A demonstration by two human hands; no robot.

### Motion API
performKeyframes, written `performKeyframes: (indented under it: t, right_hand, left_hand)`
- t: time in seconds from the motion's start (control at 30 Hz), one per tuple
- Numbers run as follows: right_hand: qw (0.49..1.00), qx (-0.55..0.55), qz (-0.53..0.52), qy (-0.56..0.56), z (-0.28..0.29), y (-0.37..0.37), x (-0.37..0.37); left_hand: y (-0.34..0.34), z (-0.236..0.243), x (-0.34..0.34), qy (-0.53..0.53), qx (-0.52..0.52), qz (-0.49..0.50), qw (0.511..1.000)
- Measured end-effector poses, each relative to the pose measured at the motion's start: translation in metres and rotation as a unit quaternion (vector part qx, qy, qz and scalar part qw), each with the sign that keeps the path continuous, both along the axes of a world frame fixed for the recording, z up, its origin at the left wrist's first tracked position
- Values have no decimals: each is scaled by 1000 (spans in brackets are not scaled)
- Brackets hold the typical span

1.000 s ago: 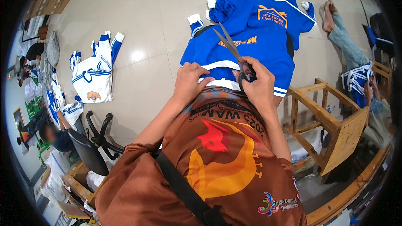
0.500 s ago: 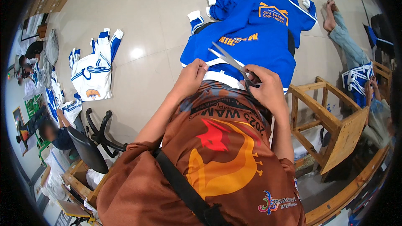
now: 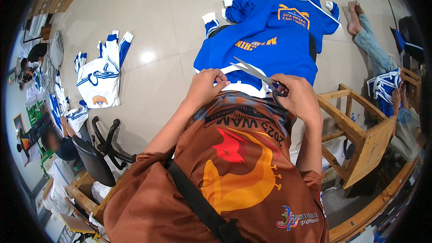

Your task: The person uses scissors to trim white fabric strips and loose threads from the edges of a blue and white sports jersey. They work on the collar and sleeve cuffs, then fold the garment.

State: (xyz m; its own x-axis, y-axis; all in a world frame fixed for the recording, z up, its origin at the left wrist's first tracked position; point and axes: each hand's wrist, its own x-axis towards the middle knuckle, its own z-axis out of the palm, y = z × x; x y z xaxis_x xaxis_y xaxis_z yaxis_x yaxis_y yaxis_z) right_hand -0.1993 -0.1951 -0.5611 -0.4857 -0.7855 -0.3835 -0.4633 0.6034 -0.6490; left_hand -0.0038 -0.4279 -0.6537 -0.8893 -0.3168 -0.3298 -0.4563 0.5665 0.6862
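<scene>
A blue sweatshirt (image 3: 288, 60) with a white band along its near edge lies across my lap. My left hand (image 3: 208, 85) is closed at that band, thumb and fingertips pinched against the cloth. In my right hand (image 3: 298, 94) is a pair of scissors (image 3: 253, 71) with dark handles. Its blades are slightly parted and point up and left over the white band, between my two hands. Whether they touch the cloth I cannot tell.
Another blue sweatshirt (image 3: 310, 6) lies beyond on the tiled floor. To the left are a white-and-blue garment (image 3: 101, 83) and an office chair (image 3: 94, 159). A wooden stool (image 3: 369, 153) stands at right, near a person's bare foot (image 3: 353, 24). Other people sit far left.
My right hand has drawn back to the right and slightly down with the scissors, whose blades are less parted. My left hand has turned a little and its fingers have shifted right.
</scene>
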Motion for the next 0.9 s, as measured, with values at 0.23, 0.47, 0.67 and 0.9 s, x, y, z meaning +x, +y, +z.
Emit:
performKeyframes:
  t: [0.23,0.47,0.67,0.9]
  right_hand:
    - [997,48,64,-19,2,3,-2]
    - [992,60,112,16,2,-11,0]
    - [988,55,145,26,-11,-21,-4]
    - [982,58,177,26,-16,-35,-7]
  left_hand:
    - [-4,4,-2,-47,102,61,992]
    - [-16,-12,3,-23,211,97,972]
    - [-15,-18,3,7,279,146,949]
    - [-14,-12,0,23,326,181,928]
